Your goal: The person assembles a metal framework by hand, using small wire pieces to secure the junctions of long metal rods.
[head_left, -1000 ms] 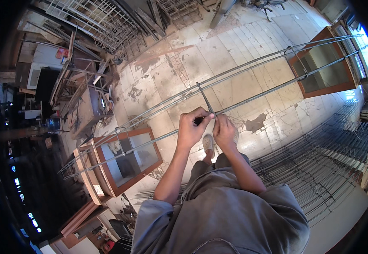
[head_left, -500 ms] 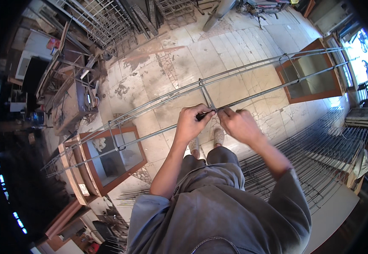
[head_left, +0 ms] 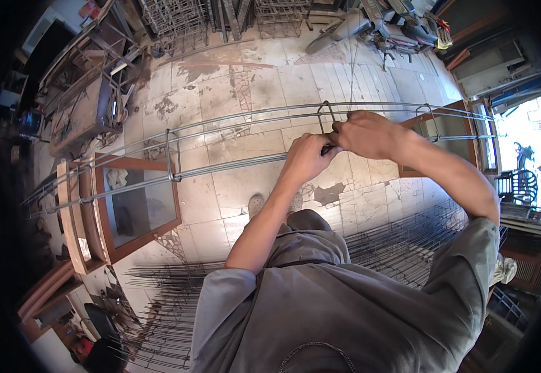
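A long cage of steel reinforcing bars stretches across in front of me, with square stirrups around its rods. At the middle stirrup, both of my hands meet on the near rods. My left hand is closed around a small dark object, mostly hidden by the fingers. Just right of it, my right hand is closed with its fingertips pinched by the stirrup. Thin tie wires rise from the right fingers toward the far side.
Wooden-framed glass cabinets hold up the cage at left and right. Many loose thin rods lie close by my legs. A motorcycle stands at the far right, and metal frames stack at the back.
My right hand has risen up and right, its elbow swinging outward, and thin wires now show above it. My left hand has shifted slightly right. The whole view has turned.
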`<state>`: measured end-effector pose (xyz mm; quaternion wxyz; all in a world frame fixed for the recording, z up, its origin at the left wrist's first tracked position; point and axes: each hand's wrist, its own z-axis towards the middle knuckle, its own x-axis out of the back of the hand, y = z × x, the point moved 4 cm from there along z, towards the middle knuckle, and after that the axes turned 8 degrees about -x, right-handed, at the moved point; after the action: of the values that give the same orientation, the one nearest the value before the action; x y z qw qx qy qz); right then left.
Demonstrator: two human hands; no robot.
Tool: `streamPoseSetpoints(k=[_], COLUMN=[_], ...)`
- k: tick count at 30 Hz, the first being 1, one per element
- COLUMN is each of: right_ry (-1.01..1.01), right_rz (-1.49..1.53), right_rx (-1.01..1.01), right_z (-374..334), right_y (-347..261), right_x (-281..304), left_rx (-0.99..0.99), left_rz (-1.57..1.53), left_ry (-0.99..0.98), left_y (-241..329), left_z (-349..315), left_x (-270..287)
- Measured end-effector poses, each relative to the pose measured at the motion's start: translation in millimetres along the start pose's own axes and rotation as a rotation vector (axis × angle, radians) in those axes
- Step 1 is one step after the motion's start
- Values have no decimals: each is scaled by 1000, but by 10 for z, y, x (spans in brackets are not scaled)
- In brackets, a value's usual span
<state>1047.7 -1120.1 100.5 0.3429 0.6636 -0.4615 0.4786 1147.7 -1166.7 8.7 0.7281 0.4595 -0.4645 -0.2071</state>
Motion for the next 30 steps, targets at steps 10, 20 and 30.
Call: streamPoseSetpoints(k=[10, 20, 30], right_ry=[78, 906, 740], right_rz=[-75, 345, 834], right_rx=[33, -560, -672], right_z=[248, -558, -381], right_y=[-11, -32, -17], right_x=[242, -196, -967], left_rx=[-16, 2, 136], left_rz=[-88, -200, -247], left_ry=[77, 158, 150], left_y=[59, -59, -134], left_z=[-2, 45, 137], left_x=[7, -36, -67])
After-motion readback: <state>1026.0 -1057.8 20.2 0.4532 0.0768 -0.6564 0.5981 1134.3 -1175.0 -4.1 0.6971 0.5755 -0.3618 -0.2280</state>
